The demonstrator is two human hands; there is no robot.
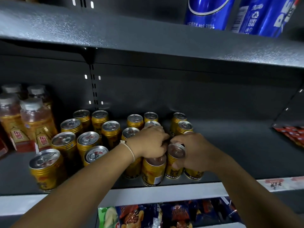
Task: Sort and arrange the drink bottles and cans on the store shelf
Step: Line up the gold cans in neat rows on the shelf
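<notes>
Several gold cans stand on the dark middle shelf (230, 145). My left hand (150, 142) lies over the top of a gold can (153, 171) at the shelf's front, its fingers curled round the rim. My right hand (190, 150) grips a neighbouring gold can (175, 160) from the right, thumb on its side. More gold cans (65, 143) stand loosely grouped to the left, one (46, 168) near the front edge. Further cans (180, 122) stand in rows behind my hands.
Clear bottles of amber drink (35, 122) with grey caps stand at the far left. Blue cola cans (209, 12) sit on the upper shelf at the right. Red packets (292, 134) lie at the right end. Snack bags (164, 214) fill the shelf below.
</notes>
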